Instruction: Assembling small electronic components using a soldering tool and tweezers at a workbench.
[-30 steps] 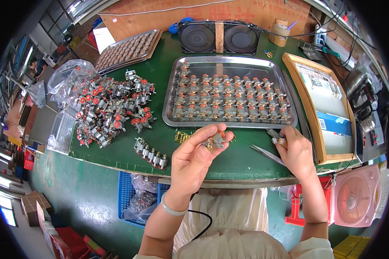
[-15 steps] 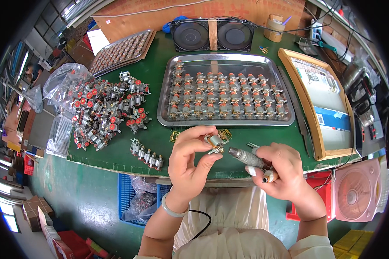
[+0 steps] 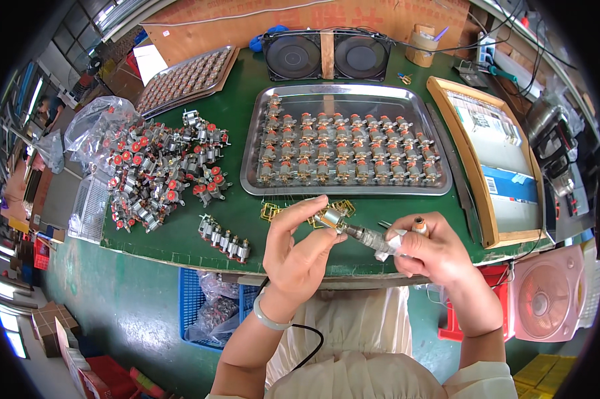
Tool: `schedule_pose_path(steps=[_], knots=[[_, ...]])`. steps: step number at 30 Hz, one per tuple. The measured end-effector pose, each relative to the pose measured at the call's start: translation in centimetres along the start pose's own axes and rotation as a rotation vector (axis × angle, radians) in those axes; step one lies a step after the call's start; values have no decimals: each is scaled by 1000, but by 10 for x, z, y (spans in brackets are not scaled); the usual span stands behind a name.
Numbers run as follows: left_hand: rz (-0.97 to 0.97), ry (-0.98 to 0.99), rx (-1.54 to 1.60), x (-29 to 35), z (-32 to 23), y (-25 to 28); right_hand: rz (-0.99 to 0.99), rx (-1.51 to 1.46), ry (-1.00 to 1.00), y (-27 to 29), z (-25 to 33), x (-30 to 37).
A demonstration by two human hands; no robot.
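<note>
Between its thumb and fingers my left hand [image 3: 297, 256] pinches a small silver motor [image 3: 329, 218], tilted above the front of the green table. My right hand [image 3: 433, 249] is closed around a grey, wrapped cylindrical tool [image 3: 370, 239]. This tool's narrow tip meets the motor's lower right end, though the exact contact is hidden by my fingers. A short tube with an orange-brown end [image 3: 420, 226] sticks up from my right hand. Thin metal points [image 3: 384, 224] show beside that hand; whether it holds them I cannot tell. Yellow wire frames [image 3: 271, 211] lie behind my left hand.
A steel tray [image 3: 248, 174] holds rows of motors. On the left are a heap of motors [image 3: 150, 173] and a short row of them [image 3: 225, 239]. Twin black fans [image 3: 293, 56] stand behind the tray. A wooden-framed box [image 3: 489, 229] lies to the right.
My right hand has turned and brought the tool's tip left, up against the motor. The orange-brown end now points up instead of down. My left hand still holds the motor, its fingers slightly shifted.
</note>
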State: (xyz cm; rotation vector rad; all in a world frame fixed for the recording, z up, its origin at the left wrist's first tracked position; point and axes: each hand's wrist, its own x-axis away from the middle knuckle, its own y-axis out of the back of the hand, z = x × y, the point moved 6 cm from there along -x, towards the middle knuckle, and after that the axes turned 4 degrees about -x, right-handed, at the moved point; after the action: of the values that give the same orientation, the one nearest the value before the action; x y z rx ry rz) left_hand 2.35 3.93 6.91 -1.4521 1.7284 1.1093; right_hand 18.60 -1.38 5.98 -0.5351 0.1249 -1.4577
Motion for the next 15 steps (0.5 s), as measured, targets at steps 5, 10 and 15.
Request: schedule_pose_path(steps=[5,10,15], knots=[[-1,138,242,7,16,-10,-382,1190,397,33,30,7],[42,244,537,11,14,-34,-345,1697,263,43,29,13],[231,372,540,20,6,-58,-80,1235,557,2,41,12]])
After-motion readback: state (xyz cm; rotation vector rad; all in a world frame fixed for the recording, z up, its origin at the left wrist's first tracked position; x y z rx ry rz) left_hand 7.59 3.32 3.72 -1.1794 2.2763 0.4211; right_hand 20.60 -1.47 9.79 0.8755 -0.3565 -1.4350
